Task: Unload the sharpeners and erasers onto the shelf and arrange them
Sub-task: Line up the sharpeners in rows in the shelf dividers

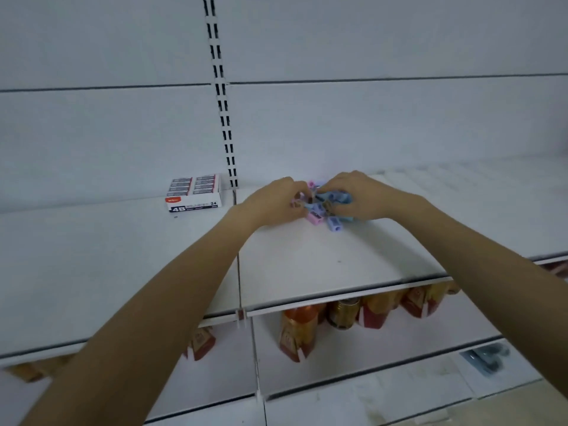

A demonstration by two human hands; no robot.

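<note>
A single view is given, taken from head height and pitched forward and down. The shelf (pixel 307 262) is caught close, its front edge slanting across the lower frame. Both forearms are seen running up from the bottom corners to the left hand (pixel 273 199) and right hand (pixel 359 195) at mid-frame. The back panel (pixel 368 118) is bowed by the wide lens, and a lower shelf (pixel 384 345) is glimpsed beneath.

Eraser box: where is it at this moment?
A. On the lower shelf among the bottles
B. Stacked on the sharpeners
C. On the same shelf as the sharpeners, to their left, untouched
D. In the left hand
C: the eraser box stands on the shelf left of the sharpeners, apart from them, and both the left hand and the right hand are at the sharpeners.
</note>
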